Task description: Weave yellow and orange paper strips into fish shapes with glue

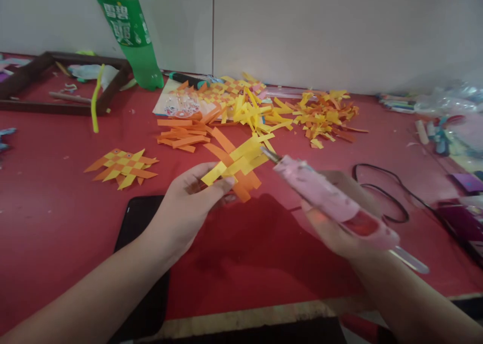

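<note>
Between the thumb and fingers of my left hand is a woven piece of orange and yellow paper strips, with loose strip ends sticking out all round. My right hand grips a pink hot glue gun, and a clear glue stick pokes out of its back end. The metal nozzle points left, close to the right edge of the woven paper; whether they touch I cannot tell. To the left on the red table lies a woven paper fish in the same two colours.
Orange strips, yellow strips and a heap of offcuts lie behind my hands. A black phone sits under my left forearm. At the back stand a green bottle and a brown frame. A black cord curls at right.
</note>
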Tool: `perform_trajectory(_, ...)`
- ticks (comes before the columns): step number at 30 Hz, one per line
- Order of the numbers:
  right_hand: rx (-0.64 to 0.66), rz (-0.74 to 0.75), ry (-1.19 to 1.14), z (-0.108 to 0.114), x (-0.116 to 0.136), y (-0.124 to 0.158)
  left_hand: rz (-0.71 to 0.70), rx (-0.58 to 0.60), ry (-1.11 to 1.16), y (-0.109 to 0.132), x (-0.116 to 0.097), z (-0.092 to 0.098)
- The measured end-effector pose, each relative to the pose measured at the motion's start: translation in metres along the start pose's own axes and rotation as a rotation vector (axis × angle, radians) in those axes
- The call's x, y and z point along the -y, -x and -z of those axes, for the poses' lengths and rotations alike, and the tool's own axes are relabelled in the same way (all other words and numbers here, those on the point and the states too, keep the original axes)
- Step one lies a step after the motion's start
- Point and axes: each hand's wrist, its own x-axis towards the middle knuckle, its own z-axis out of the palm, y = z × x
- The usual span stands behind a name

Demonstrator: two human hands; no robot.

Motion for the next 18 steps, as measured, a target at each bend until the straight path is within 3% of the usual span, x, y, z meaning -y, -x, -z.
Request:
perform_trajectory(5, 0.056, 0.127, -0.077, -0.006, 0.013, 0.003, -0.077, -0.007, -0.128, 0.002, 0.006, 0.004)
perform_trajectory(10, 0.027, 0.235, 0.006, -0.007, 0.015, -0.002, -0.155, 0.002, -0.3, 0.004, 0.004, 0.003)
perform_trajectory(14, 0.012, 0.244, 0.065, -0.004, 0.022, -0.005, -0.255, 0.021, -0.506, 0.005, 0.002, 0.002)
perform_trajectory(18, 0.024, 0.177, 0.045, -0.002, 0.028, -0.006, -0.35, -0.044, -0.639, 0.003, 0.005, 0.004)
